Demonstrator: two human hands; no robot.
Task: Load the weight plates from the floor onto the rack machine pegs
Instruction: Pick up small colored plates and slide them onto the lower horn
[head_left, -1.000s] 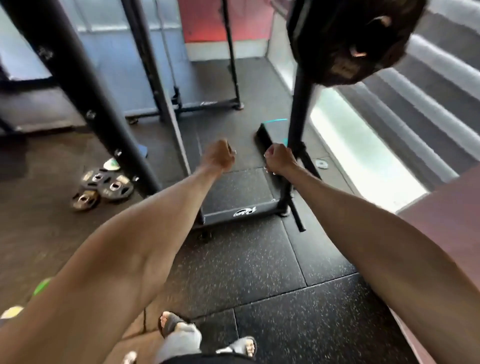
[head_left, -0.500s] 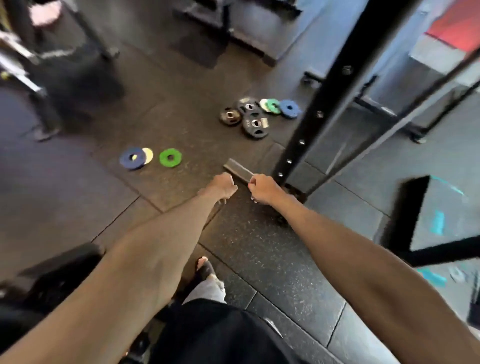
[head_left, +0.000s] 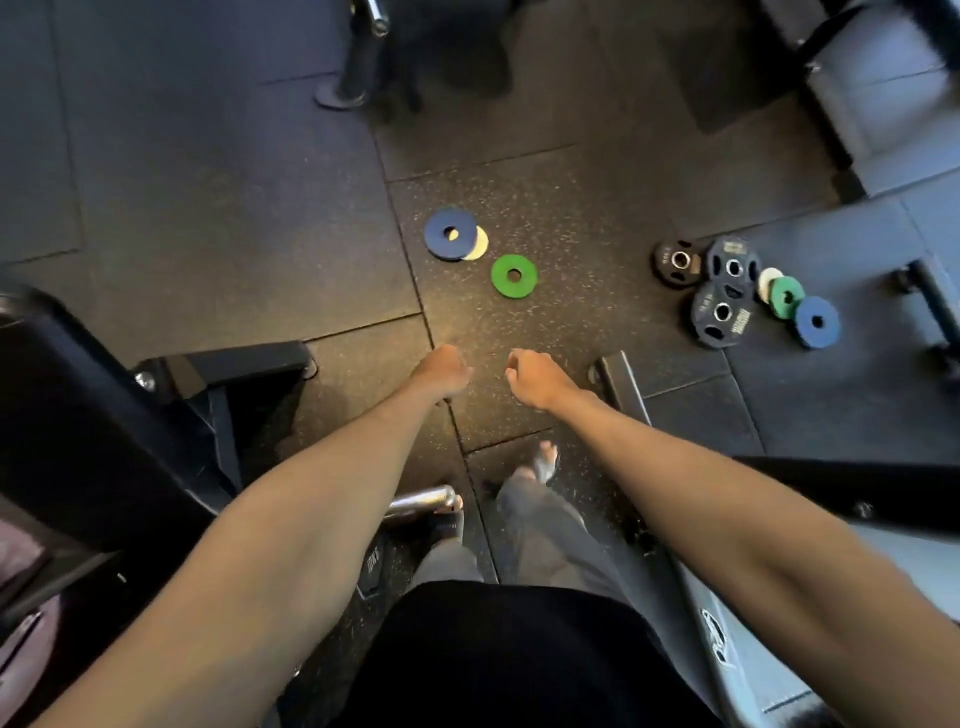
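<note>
– Black cloth fills the bottom centre, the person's own clothing. Grey trouser leg above it, and one sandalled foot (head_left: 543, 462) just past that.
– Arms?
– Both forearms run up from the lower corners and converge mid-frame. Left hand (head_left: 441, 371) is balled, back of the hand up, fingers tucked under, nothing in it. Right hand (head_left: 537, 379) is also curled into a fist, empty. The two are near each other but apart, held out over the speckled rubber floor (head_left: 571, 208).
– Pegs?
– Chrome peg (head_left: 421, 505) at lower centre, partly behind the left forearm. 10KG plate (head_left: 374, 564) below it is mostly hidden; can't tell if it sits on the peg.
– Floor plates?
– Beyond the hands, centre: green plate (head_left: 514, 276) lies flat, alone. Up-left of it, blue plate (head_left: 450, 234) lies over a pale plate (head_left: 477, 244), only an edge of that one showing. Right of frame: three black plates (head_left: 722, 314) bunched together, then white disc (head_left: 770, 283), green disc (head_left: 787, 297) and blue disc (head_left: 817, 322) overlapping in a row. Print on the black ones is too small to read.
– Far end?
– Dark machine frame (head_left: 78, 415) cut off at the left edge. Metal post (head_left: 358, 57) at the top, blurred.
</note>
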